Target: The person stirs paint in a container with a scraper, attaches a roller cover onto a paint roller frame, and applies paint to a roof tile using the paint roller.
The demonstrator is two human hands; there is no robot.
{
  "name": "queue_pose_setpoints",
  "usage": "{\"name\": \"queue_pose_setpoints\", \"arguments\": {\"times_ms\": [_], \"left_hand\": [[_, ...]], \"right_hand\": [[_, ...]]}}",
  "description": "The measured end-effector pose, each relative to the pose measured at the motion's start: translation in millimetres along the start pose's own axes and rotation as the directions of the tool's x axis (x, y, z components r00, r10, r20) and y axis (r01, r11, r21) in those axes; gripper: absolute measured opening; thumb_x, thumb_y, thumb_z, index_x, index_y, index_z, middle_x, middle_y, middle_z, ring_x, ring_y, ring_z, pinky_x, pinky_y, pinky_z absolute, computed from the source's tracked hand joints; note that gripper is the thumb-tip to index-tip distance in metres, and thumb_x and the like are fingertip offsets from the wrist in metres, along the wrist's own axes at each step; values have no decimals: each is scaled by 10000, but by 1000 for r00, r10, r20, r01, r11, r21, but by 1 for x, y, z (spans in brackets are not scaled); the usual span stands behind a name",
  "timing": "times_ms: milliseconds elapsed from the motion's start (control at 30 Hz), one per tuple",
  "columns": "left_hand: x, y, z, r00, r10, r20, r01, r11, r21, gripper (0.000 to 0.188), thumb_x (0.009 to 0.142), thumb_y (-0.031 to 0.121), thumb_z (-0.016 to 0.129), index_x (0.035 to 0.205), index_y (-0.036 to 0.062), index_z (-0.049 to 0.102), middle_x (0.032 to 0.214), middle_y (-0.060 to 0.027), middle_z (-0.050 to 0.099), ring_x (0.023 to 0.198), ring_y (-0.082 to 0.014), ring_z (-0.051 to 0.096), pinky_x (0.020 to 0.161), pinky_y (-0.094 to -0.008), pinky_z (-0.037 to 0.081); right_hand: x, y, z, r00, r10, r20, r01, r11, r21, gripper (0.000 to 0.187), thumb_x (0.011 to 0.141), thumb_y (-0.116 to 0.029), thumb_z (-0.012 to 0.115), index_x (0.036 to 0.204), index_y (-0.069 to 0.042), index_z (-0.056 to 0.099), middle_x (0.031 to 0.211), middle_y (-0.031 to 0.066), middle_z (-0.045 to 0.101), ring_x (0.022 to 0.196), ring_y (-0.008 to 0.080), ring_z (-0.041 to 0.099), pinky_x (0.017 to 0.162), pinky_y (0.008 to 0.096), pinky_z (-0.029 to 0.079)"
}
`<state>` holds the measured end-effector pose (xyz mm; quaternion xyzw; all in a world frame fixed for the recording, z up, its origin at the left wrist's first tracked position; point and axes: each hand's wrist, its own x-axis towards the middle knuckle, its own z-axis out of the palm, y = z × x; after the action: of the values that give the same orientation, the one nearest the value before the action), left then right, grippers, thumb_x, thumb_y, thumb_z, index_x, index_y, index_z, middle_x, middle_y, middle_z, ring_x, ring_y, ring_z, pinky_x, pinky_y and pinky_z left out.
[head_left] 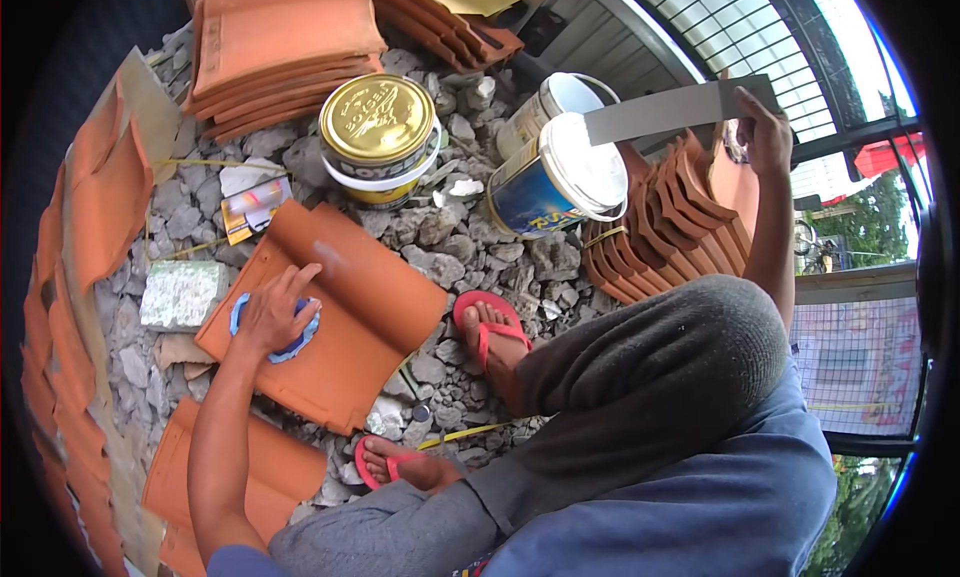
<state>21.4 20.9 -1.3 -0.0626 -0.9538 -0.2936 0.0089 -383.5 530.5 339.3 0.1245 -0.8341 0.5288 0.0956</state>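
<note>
My left hand (272, 312) rests with fingers spread over a round blue piece (240, 315) on a curved orange roof tile (345, 362). The hand covers most of the blue piece, so I cannot tell if it is a cloth or a lid. A pale smear marks the tile's raised ridge. At the upper right, my right hand (765, 132) is closed round the dark end of a long flat grey strip (665, 110). Its pale end reaches left over a blue bucket with a white rim (535, 192).
A tin with a gold lid (378, 117) sits on rubble (435, 239) beside a white bucket (570, 92). Tile stacks stand at the back (285, 37) and right (665, 222). More tiles (95, 217) line the left. A pale block (184, 295) lies beside the tile.
</note>
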Motion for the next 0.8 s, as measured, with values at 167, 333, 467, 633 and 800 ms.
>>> {"name": "queue_pose_setpoints", "arguments": {"times_ms": [167,333,467,633,800], "left_hand": [[-8,-18,-7,989,10,-146,10,991,136,632,908,227,709,1473,93,460,1191,-221,619,1035,-451,636,878,-516,534],[-5,-22,-29,943,11,-332,45,986,159,571,951,271,668,1460,84,489,1237,-213,637,1099,-435,640,913,-501,539],[2,-38,-36,818,-171,-550,209,978,7,431,981,286,640,1347,72,564,1068,-173,626,968,-407,647,819,-483,541],[-8,-68,-58,641,-230,-733,285,957,-51,319,991,248,633,1242,52,621,970,-140,633,934,-335,644,860,-435,519],[-23,-86,-52,564,-340,-752,373,918,-135,305,995,230,628,1224,28,638,1039,-150,668,965,-315,655,915,-433,511]], "right_hand": [[-5,18,2,978,161,136,-163,987,8,199,934,-206,763,830,-50,697,539,-24,474,406,82,381,417,268,291],[21,31,-25,973,221,-65,-228,965,-128,252,977,-246,706,1123,-54,783,556,-74,382,436,43,320,414,239,248],[65,42,-66,986,161,-48,-150,971,189,260,1036,-176,616,1184,9,722,568,-83,352,447,31,264,417,237,213],[27,5,9,938,33,344,-178,899,400,253,1076,-136,515,1249,25,603,697,-22,501,517,47,384,414,185,272],[-79,-45,168,880,110,462,-285,900,329,235,1048,-184,614,1197,-3,614,716,1,569,503,59,441,427,193,312]]}}
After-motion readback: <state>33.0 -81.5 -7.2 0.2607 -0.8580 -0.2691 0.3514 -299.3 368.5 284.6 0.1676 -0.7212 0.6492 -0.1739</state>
